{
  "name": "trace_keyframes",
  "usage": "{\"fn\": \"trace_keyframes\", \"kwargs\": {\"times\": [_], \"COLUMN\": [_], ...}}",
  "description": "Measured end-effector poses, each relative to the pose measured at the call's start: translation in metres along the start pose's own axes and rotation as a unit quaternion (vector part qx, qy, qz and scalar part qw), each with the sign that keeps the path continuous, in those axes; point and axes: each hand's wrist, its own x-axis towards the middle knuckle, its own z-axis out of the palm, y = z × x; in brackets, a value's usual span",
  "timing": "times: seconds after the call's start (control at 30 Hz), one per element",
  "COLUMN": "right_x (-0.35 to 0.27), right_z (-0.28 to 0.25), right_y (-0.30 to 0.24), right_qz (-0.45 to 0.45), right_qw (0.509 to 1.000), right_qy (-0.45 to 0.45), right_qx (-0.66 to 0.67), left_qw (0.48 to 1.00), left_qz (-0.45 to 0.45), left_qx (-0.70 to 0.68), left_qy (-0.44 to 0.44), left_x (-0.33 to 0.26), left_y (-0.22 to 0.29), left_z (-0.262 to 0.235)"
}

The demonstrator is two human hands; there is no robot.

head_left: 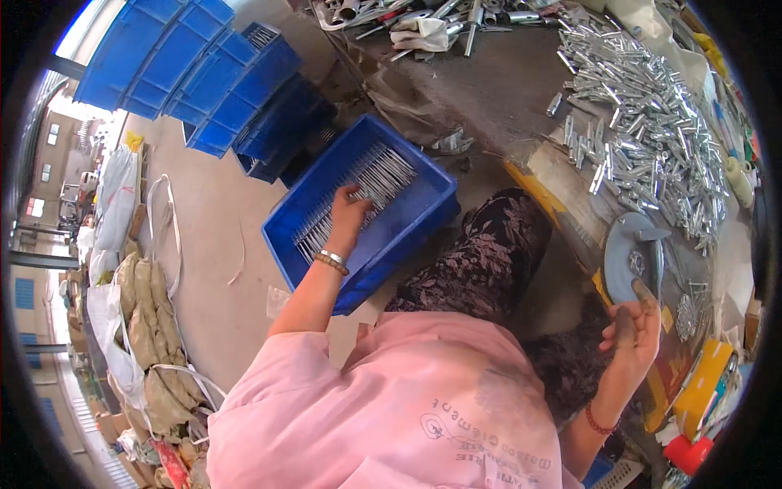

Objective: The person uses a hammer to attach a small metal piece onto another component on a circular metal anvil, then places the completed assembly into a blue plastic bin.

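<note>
Left hand [349, 210] reaches into the blue plastic crate [423, 175] on the floor, fingers curled on thin metal rods [358, 186] lying side by side inside. More blue crates [220, 73] stand stacked behind it. Right hand [634, 326], half closed at the workbench [505, 81] edge, holds what may be a small dark piece. Shiny metal tubes [652, 130] lie heaped across the bench.

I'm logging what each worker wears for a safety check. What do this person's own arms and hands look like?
Both hands are bare, with no gloves. The left hand has two bracelets at the wrist, one silvery, one of brownish beads. The right hand has a red beaded bracelet. A pink short-sleeved shirt leaves the forearms uncovered.
</note>
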Motion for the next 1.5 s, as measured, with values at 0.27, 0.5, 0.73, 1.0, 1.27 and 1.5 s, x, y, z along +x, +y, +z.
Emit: {"fn": "trace_keyframes", "kwargs": {"times": [0.27, 0.5, 0.73, 1.0, 1.27, 1.5], "right_x": [-0.003, 0.000, -0.005, -0.006, -0.008, -0.021], "right_z": [-0.001, -0.002, -0.001, 0.004, -0.004, -0.018], "right_y": [0.003, 0.006, -0.001, -0.009, -0.016, -0.017], "right_qz": [-0.002, 0.002, 0.019, 0.030, 0.036, -0.128], "right_qw": [1.000, 1.000, 0.997, 0.996, 0.993, 0.992], "right_qy": [0.006, 0.023, 0.068, -0.032, -0.046, -0.002], "right_qx": [-0.006, 0.011, 0.006, 0.079, 0.102, 0.005], "left_qw": [0.983, 0.962, 0.916, 0.890, 0.847, 0.814], "left_qz": [-0.003, 0.030, 0.126, 0.249, 0.510, 0.498], "left_qx": [0.120, 0.231, 0.361, 0.338, 0.046, 0.266], "left_qy": [0.136, 0.140, 0.122, 0.180, -0.145, -0.134], "left_x": [0.094, 0.115, 0.108, 0.074, -0.125, -0.153], "left_y": [-0.071, -0.066, -0.050, 0.048, 0.245, 0.263], "left_z": [-0.025, -0.027, -0.013, 0.009, 0.169, 0.222]}}
